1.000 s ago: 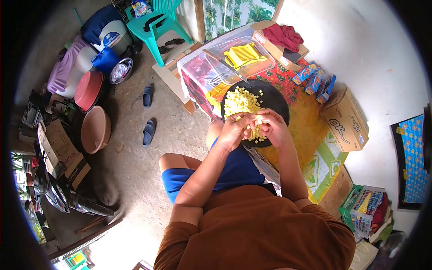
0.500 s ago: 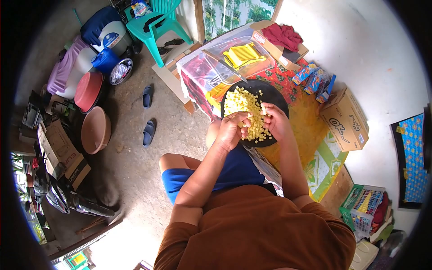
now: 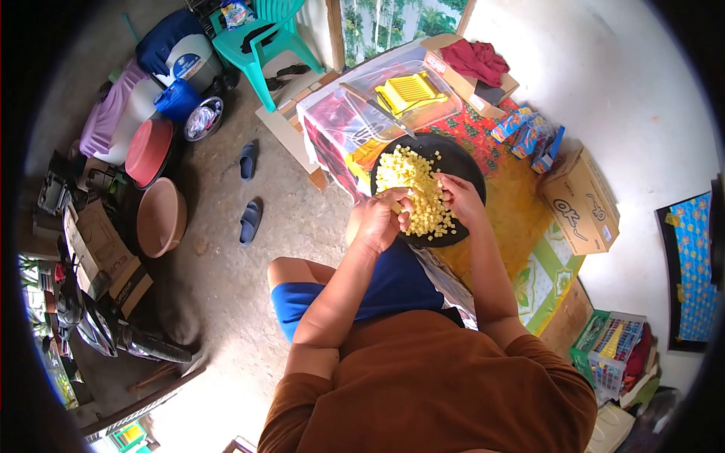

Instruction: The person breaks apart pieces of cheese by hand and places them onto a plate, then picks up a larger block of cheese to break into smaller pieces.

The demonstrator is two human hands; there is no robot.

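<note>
In the head view, a dark, round pan [image 3: 467,162] is seen on a patterned cloth [image 3: 491,230], close against the person's lap. Small pale-yellow cubes [image 3: 408,167] are heaped in it, mostly toward its left side, with a few strewn near the rim closest to the body.

The left hand [image 3: 380,219] is held at the near left of the pan, its fingers curled inward; whether a cube is gripped there cannot be made out. The right hand [image 3: 464,200] is held over the right part of the pan, thumb and fingertips drawn together near the cubes; anything pinched between them is too small to be told. The hands are set apart.

For good handling, both hands are best held low and within the rim, so that a dropped cube would be caught by the pan. A light fingertip pinch is advised, as the cubes may be soft and easily crushed. The rim should not be leaned on by the left wrist, since the pan could be tipped. The cubes nearest the body are most easily spilled and would be better nudged inward.
</note>
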